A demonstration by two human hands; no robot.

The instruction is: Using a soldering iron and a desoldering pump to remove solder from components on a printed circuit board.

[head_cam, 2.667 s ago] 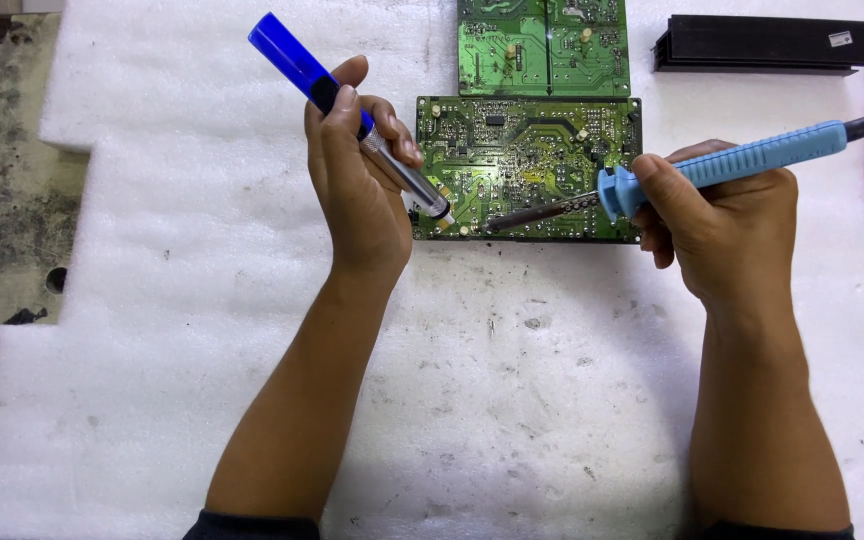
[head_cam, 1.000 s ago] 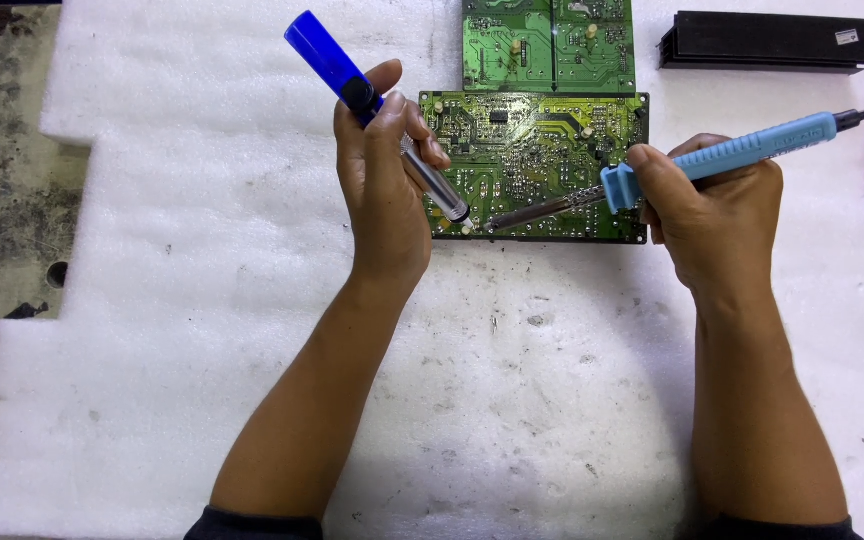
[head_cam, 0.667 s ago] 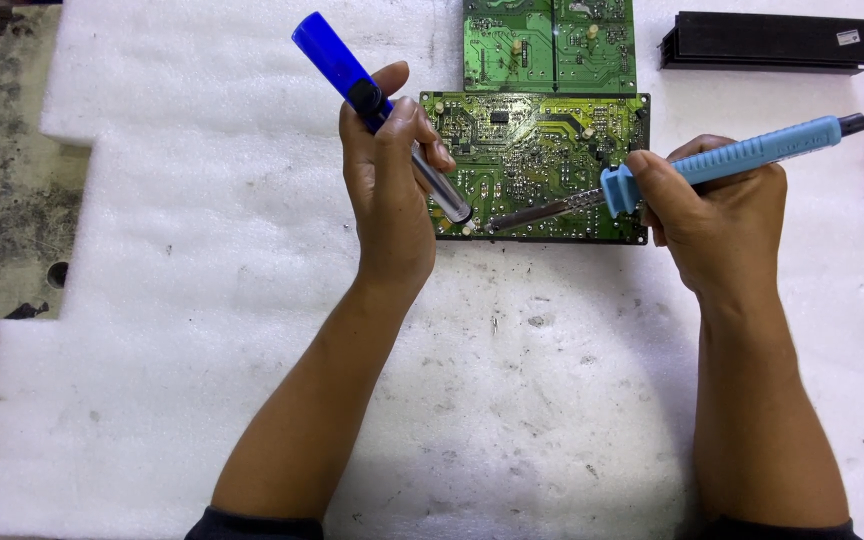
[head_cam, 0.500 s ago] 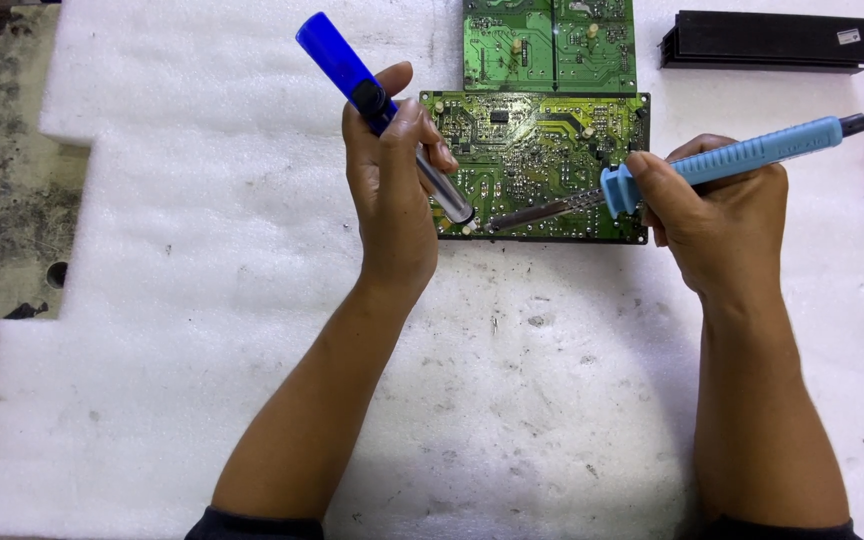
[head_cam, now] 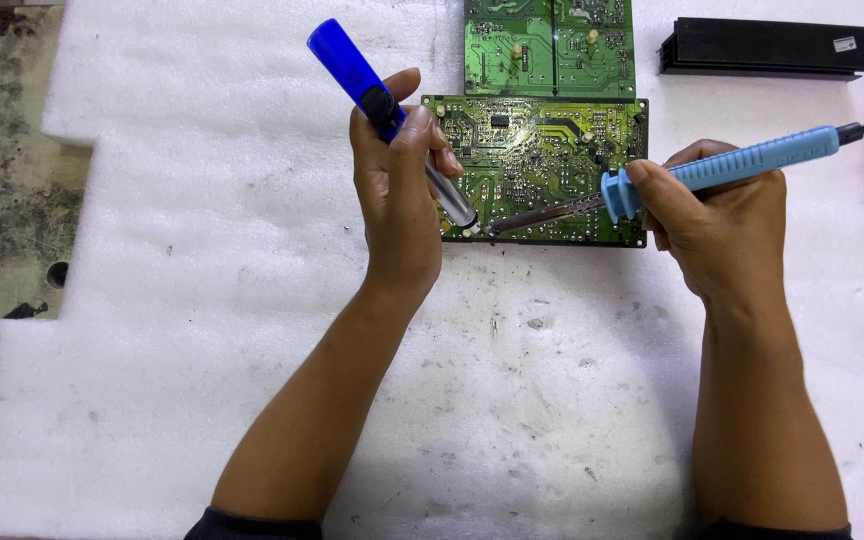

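A desoldering pump [head_cam: 382, 100] is gripped in the left hand [head_cam: 402, 200], a soldering iron [head_cam: 712, 172] in the right hand [head_cam: 717, 225]; both tips meet on the near edge of the circuit board [head_cam: 542, 160]. Prolonged heat could lift a pad.

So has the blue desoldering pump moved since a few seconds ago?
Yes. The desoldering pump shifted right, its tip further along the green circuit board's lower edge.

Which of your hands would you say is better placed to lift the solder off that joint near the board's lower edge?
Probably the left hand: it grips the blue suction pump, nozzle at the joint. The right hand holds the soldering iron against the circuit board.
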